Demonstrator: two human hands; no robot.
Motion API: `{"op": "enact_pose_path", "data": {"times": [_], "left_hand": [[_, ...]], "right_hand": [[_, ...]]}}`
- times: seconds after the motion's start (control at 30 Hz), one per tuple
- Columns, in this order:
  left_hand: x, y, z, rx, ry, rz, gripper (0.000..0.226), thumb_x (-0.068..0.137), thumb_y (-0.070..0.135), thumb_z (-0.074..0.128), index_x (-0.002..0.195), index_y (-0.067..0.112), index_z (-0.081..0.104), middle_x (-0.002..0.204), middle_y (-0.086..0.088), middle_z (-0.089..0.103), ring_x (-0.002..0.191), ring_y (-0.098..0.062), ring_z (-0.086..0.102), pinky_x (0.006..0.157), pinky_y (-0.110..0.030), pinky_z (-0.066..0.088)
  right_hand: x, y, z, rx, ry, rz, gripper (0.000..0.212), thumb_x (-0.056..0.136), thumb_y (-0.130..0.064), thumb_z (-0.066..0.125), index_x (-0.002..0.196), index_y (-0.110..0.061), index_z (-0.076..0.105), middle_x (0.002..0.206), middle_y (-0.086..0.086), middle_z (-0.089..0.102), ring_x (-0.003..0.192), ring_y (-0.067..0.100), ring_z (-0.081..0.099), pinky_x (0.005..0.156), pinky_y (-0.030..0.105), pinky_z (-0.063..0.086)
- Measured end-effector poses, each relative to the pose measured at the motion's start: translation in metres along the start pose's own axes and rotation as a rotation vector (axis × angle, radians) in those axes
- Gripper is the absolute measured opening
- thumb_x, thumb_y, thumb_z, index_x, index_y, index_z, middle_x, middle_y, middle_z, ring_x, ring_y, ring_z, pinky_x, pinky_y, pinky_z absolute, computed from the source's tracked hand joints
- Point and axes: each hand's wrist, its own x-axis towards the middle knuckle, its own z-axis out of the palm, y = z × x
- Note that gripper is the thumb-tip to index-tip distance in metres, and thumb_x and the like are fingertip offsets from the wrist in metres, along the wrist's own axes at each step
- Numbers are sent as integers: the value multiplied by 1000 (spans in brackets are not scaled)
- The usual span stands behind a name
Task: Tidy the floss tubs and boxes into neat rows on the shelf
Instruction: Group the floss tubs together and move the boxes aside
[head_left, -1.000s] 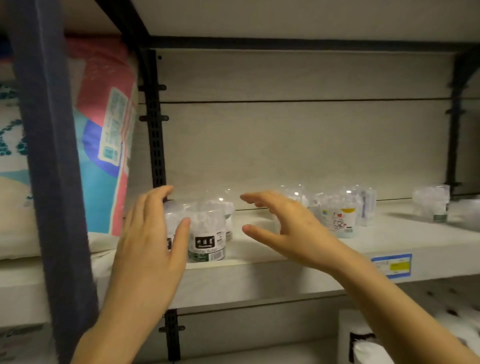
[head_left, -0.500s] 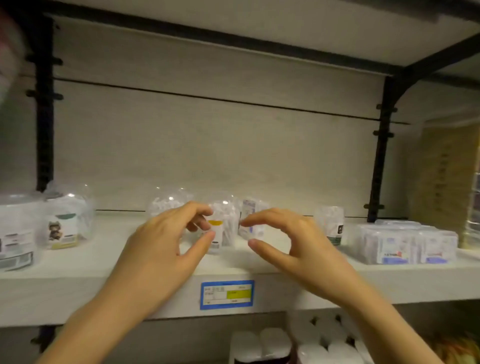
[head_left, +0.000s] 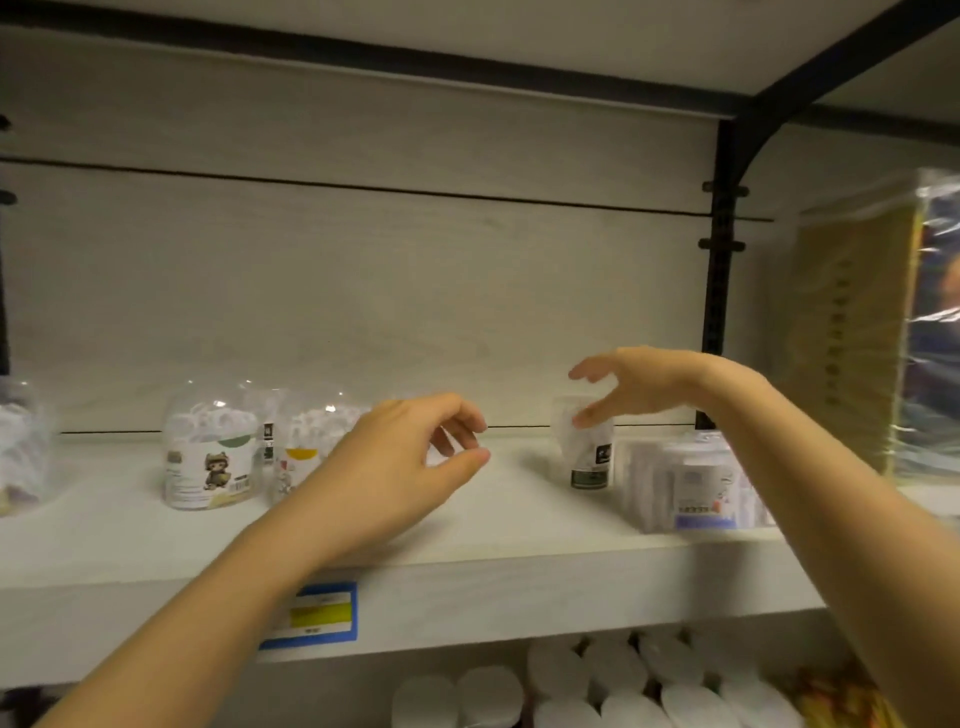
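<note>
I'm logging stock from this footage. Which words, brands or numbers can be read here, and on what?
Nothing is legible; all is blurred or too small.
On the tub with the cartoon figure: blurred print.
On the tub with the yellow patch: blurred.
On the small tub with the dark label: unreadable white mark.
On the clear boxes: blurred print.
On the shelf tag: too small.
On the yellowish packet: a blurred column of characters.

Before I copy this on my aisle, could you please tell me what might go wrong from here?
The right hand is spread over the dark-labelled tub; a clumsy grab could tip it onto the boxes beside it. The left hand hangs beside the yellow-labelled tub and might knock it over.
</note>
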Motion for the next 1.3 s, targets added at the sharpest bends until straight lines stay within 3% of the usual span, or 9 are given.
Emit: {"op": "enact_pose_path", "data": {"times": [0.13,0.27,0.43,0.63,0.73,0.97,1.03,1.13,1.3], "left_hand": [[25,13,21,-13,-109,-89,28,87,29,59,113,21,58,106,10,63,95,-8,58,85,-18,45],[44,20,36,-12,-174,-193,52,87,34,59,134,16,44,133,2,52,116,-13,52,102,-32,41],[39,24,40,-275,-130,-268,86,65,36,82,137,25,37,132,6,51,116,-11,53,101,-31,45],[7,28,37,-406,104,-88,88,65,22,83,126,55,29,112,4,58,100,-13,64,89,-27,53],[-8,29,28,-418,155,-73,85,66,23,80,129,49,31,110,1,61,98,-11,64,87,-21,51],[-38,27,9,-398,157,-115,88,63,33,83,135,44,34,114,12,66,108,-3,61,90,-14,45],[-44,29,4,-401,170,-116,78,65,36,78,132,39,39,110,7,69,103,-6,64,89,-15,46],[-56,26,-1,-384,231,-147,67,70,33,76,129,32,43,107,3,70,100,-8,65,87,-17,47],[-94,11,-17,-273,342,-216,62,65,48,72,120,41,44,110,14,67,107,-3,59,91,-19,45]], "right_hand": [[9,15,6,141,-180,-78,70,78,-30,71,139,-31,36,141,1,40,110,19,53,85,22,47],[10,17,0,141,-131,-162,66,76,-34,72,134,-26,41,131,2,48,97,18,58,74,19,50],[-18,2,-22,283,0,-350,75,61,-53,68,127,-22,47,115,0,56,89,15,64,76,25,56],[-47,-20,-24,388,35,-497,66,56,-61,61,109,-22,58,100,-1,65,84,15,68,72,27,59],[-53,-32,-20,378,55,-534,64,57,-67,58,103,-23,62,95,-1,69,82,15,69,72,31,59],[-64,-62,-14,286,161,-549,70,50,-79,47,88,-23,63,79,-1,70,66,10,68,67,29,57],[-67,-72,-10,252,195,-560,71,50,-81,45,86,-22,63,76,0,71,65,10,67,69,32,57],[-69,-88,-4,249,198,-586,69,50,-82,45,88,-26,60,79,-3,69,68,10,66,71,35,56],[-70,-123,16,361,169,-659,78,44,-83,47,104,-35,56,99,-13,62,74,6,61,69,29,53]]}}
